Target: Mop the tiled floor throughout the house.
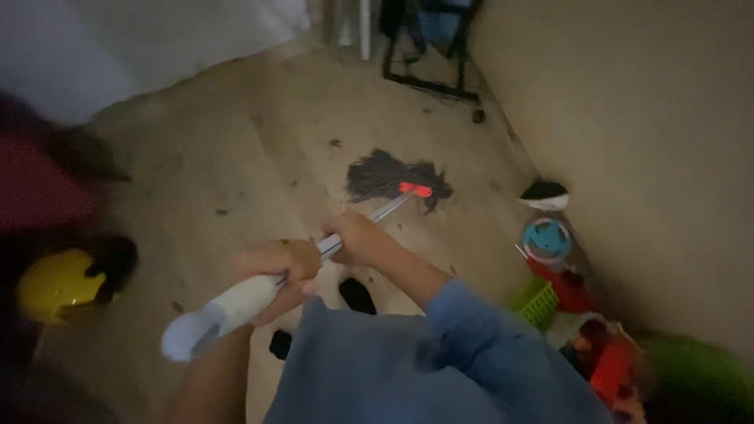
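Observation:
Both of my hands grip a mop handle (236, 305), white at its thick near end and thin metal further down. My left hand (281, 271) closes around the white grip. My right hand (357, 238) holds the metal shaft a little further along. The shaft runs up and right to a red clamp (415, 189) holding a dark stringy mop head (385, 174) that lies on the pale wooden floor (236, 157). Blue sleeves cover my arms.
A yellow round object (56, 284) sits at the left. Along the right wall lie toys: a blue round lid (547, 239), a green basket (537, 302), red pieces (613, 365). A black metal frame (428, 78) stands at the back. Small dark specks dot the floor.

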